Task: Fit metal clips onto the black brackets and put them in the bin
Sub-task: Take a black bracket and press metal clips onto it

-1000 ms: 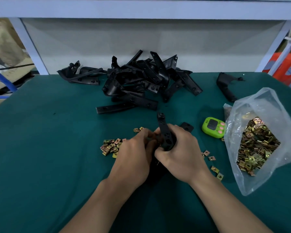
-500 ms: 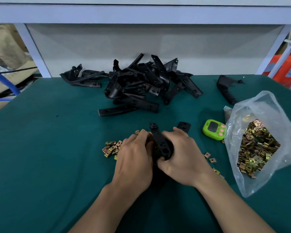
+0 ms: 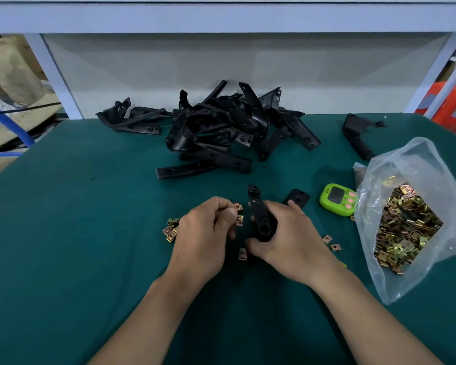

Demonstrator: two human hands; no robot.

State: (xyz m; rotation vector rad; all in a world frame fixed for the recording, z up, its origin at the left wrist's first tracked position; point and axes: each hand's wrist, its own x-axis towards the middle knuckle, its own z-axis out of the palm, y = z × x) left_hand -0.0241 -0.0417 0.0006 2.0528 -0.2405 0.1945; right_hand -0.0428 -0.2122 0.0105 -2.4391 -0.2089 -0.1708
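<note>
Left hand: fingers curled, pinching metal clips; two show at the fingertips, just left of the bracket and not touching it.
Right hand: wrapped round one black bracket, its long end pointing away from the person, over the middle of the tabletop.
Loose clips: one lies between the hands, two more lie right of the right hand.
Clip heap: one small cluster beside the left hand, partly hidden, count unclear.
Bag: one clear plastic bag at right, full of clips, too many to count.
Bracket pile: one tangled heap at the far edge, number unclear.
Single bracket: one, lying apart at far right.
Timer: one, green, between right hand and bag.
</note>
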